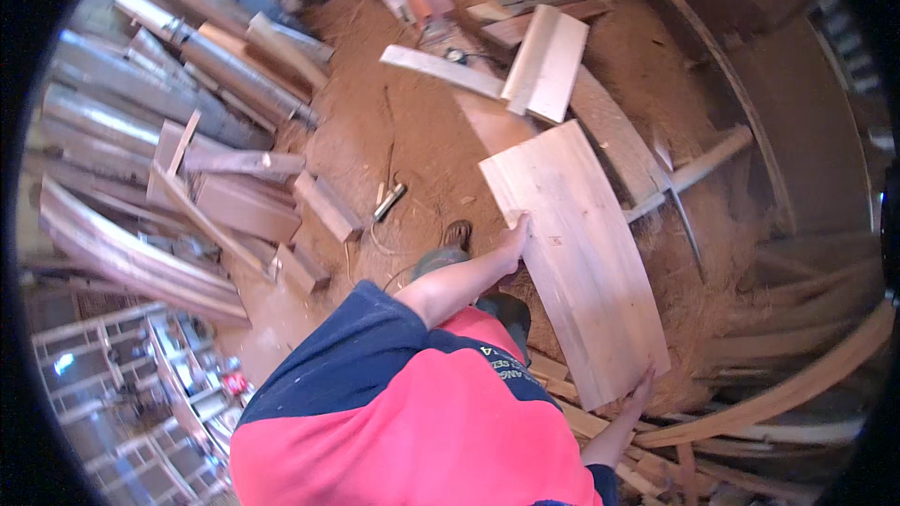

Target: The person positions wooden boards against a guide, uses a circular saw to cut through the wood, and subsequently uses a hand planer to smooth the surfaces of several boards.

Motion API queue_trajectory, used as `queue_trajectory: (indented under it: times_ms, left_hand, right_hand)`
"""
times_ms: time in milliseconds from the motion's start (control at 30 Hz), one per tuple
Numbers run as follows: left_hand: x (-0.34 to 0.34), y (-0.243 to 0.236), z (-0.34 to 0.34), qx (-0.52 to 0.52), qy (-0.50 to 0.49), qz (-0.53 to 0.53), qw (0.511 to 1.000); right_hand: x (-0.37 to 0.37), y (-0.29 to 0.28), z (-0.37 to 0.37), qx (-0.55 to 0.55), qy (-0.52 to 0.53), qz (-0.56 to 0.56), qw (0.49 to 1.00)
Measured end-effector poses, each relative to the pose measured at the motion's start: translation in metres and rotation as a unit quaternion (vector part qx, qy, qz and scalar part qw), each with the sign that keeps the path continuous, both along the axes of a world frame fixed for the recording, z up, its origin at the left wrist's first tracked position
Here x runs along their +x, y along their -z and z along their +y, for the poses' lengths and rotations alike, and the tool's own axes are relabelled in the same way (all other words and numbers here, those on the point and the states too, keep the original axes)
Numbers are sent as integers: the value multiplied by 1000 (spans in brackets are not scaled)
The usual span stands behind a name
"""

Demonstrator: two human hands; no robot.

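A wide, pale wooden board (586,272) is held out in front of me to the right, with a small dark mark near its middle. My left hand (517,236) grips its left long edge, the thumb on the upper face and the other fingers mostly hidden. At the board's near end, my right hand (642,390) is closed on the edge close to the right corner. The far end of the board reaches toward a short stack of planed planks (548,61) on a bench.
A long plank bench (605,122) with a crossbar (703,169) runs ahead on the right. Sawdust covers the floor (361,131), where a small tool with a cord (389,201) lies. Timber blocks (328,208) sit left; long strips (787,403) lie at the near right.
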State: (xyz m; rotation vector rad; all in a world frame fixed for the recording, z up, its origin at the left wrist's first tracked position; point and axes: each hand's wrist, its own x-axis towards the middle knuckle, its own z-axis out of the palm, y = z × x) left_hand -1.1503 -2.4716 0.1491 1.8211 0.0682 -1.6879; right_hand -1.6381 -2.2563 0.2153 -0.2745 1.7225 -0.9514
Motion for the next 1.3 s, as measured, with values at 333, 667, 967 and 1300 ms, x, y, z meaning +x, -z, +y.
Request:
queue_trajectory:
  times_ms: [333, 667, 967, 1300]
  left_hand:
    - [7, -55, 20, -46, -196, 66, 977]
    - [156, -116, 74, -216, -301, 376, 849]
    - [390, -152, 151, -448, -409, 428, 670]
    - [522, -111, 255, -527, -606, 177, 569]
  right_hand:
    - [136, -168, 44, 112, 48, 393, 911]
    - [275, -286, 43, -115, 105, 575, 803]
    - [471, -345, -27, -415, -199, 403, 791]
    - [680, -368, -170, -468, -577, 181, 645]
